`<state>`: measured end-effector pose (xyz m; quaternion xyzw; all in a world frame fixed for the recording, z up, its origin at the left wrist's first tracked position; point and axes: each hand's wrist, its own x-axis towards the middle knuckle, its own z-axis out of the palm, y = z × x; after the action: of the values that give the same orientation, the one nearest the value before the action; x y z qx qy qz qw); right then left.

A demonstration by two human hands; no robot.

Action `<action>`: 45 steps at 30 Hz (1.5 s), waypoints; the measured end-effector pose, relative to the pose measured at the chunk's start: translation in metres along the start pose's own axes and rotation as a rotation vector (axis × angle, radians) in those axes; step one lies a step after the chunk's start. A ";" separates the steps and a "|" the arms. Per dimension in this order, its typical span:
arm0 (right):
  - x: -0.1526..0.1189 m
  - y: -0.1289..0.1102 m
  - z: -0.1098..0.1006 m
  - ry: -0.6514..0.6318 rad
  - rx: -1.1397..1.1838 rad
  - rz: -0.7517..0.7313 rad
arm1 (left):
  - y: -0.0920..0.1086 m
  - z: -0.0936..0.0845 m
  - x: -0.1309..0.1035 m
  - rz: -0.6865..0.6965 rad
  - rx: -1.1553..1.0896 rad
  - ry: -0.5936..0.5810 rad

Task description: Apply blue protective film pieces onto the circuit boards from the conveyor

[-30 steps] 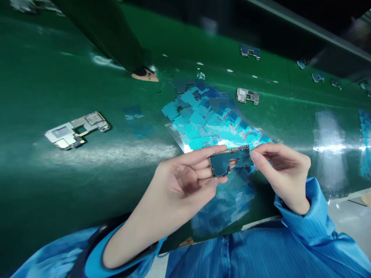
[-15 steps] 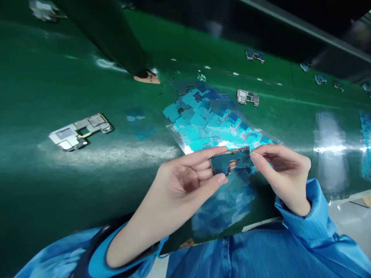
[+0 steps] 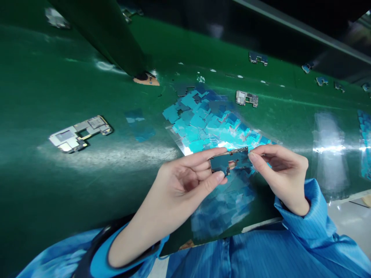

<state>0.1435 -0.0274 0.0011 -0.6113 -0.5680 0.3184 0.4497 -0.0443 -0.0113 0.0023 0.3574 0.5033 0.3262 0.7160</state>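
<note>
A dark circuit board (image 3: 222,163) with a notch in its lower edge is held by my left hand (image 3: 188,183), thumb at the bottom edge and fingers behind and along the top. My right hand (image 3: 275,170) is closed in a pinch at the board's right end; whatever lies between thumb and index finger is too small to make out. Behind and below the board spreads a pile of blue film pieces (image 3: 199,116) on clear sheets. A silver-grey circuit board (image 3: 81,133) lies to the left, and a smaller-looking one (image 3: 247,99) lies beyond the pile.
A dark green post (image 3: 116,42) rises from the green table (image 3: 58,185). More boards (image 3: 257,58) lie along the far strip, with others at the top left (image 3: 58,18). Clear film (image 3: 330,154) lies at the right, beside more blue pieces (image 3: 365,143).
Both hands and the held board have shifted very slightly left. Boards on the far strip and at the top left appear a little further right and lower.
</note>
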 end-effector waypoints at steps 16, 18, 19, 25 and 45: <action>0.000 0.000 0.000 -0.015 -0.007 -0.005 | 0.001 -0.004 0.003 0.030 0.056 -0.069; 0.000 0.000 0.001 -0.014 -0.004 -0.008 | 0.001 -0.004 0.003 0.030 0.066 -0.061; 0.000 0.000 0.001 -0.012 -0.002 -0.008 | 0.001 -0.004 0.003 0.026 0.077 -0.055; -0.001 0.000 0.002 -0.011 0.005 -0.001 | 0.000 -0.003 0.002 0.010 0.103 -0.001; -0.001 0.003 0.001 -0.016 -0.131 -0.108 | 0.002 0.000 0.002 -0.005 0.121 0.033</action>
<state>0.1435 -0.0279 -0.0021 -0.6054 -0.6234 0.2607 0.4206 -0.0437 -0.0089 0.0026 0.3933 0.5349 0.2990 0.6855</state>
